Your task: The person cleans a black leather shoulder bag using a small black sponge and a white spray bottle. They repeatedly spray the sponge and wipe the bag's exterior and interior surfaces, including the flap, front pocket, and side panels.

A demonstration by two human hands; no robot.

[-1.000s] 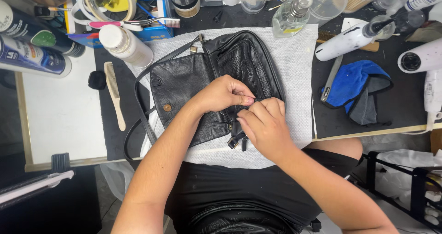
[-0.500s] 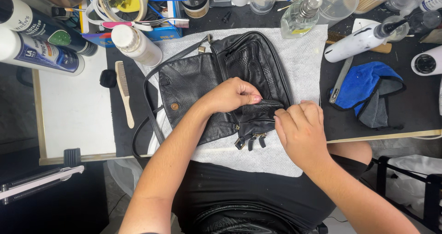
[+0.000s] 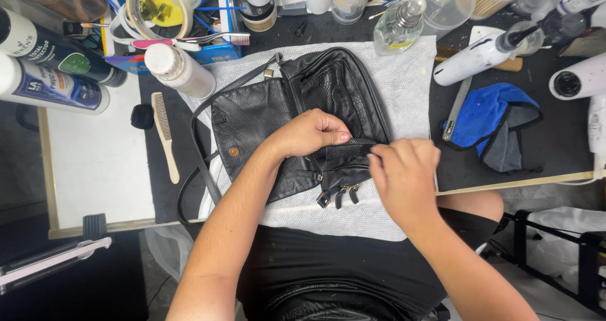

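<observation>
A black leather handbag [image 3: 265, 116] lies open on a white towel [image 3: 404, 100] at the middle of the work table, its strap [image 3: 196, 169] looping off to the left. My left hand [image 3: 312, 135] presses down on the bag's middle, fingers curled at the edge of a zipped pocket. My right hand [image 3: 404, 172] pinches the bag's right edge next to that zip line. Several zipper pulls [image 3: 338, 196] hang from the bag's near edge, below and between my hands.
A blue and grey cloth [image 3: 489, 122] lies to the right beside a white spray bottle [image 3: 480, 56]. A wooden comb [image 3: 165, 135] and a white bottle [image 3: 180, 71] sit to the left. Bottles, jars and a tape roll [image 3: 158, 5] crowd the back edge.
My right hand has moved right, from the zipper pulls at the bag's near edge out to its right side. My left hand stays pressed on the bag.
</observation>
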